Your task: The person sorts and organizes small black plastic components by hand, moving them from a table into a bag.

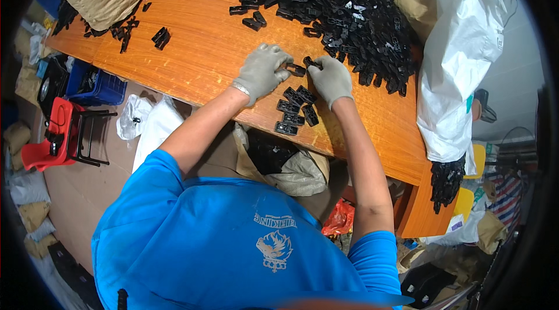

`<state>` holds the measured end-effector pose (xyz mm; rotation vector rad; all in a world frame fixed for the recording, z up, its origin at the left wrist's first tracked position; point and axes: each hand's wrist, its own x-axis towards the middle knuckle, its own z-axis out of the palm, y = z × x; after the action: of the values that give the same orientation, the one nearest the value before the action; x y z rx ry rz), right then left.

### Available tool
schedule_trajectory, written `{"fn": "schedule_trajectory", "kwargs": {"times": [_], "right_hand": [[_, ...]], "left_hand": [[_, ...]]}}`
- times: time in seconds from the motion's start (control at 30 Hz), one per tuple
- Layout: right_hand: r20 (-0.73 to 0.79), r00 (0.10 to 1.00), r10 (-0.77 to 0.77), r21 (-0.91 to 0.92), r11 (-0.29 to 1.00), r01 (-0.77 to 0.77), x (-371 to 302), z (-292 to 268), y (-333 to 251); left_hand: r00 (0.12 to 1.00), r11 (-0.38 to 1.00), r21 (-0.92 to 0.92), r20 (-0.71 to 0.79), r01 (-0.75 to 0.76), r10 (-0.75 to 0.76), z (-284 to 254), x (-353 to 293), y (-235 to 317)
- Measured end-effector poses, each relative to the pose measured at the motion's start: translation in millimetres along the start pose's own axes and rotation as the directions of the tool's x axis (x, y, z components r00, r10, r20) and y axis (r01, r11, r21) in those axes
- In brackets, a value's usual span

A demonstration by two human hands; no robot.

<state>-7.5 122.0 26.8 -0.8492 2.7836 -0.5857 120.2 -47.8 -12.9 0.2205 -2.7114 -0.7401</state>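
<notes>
So, my left hand in its grey work glove [261, 72] has the thumb and fingertips closed on a small oblong black plastic-looking part [297, 70], held just above or on the orange-brown wooden tabletop [198, 48], can't tell which. My right hand, same kind of grey glove [333, 82], is pinching a second black part [311, 62] right beside it. Nearer my body there's a little cluster of matching black frame-shaped parts [290, 107], lying close together by the table's near edge. Beyond my hands, off to the right, sits a big heaped pile of loose black parts [355, 25], with a tall crinkled white plastic sack [457, 71] next to it
</notes>
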Motion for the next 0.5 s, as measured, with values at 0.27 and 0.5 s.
{"fn": "schedule_trajectory", "kwargs": {"times": [0.27, 0.5], "right_hand": [[-0.041, 0.999, -0.025, -0.065, 0.998, 0.022, 3, 11, 6], [-0.107, 0.945, -0.308, -0.037, 0.951, 0.306, -20, 16, -7]], "left_hand": [[1.000, 1.000, -0.007, -0.005, 0.018, -0.018, -2, -1, 2], [0.999, 1.000, 0.001, -0.038, -0.006, 0.006, 1, 0, -5]]}}
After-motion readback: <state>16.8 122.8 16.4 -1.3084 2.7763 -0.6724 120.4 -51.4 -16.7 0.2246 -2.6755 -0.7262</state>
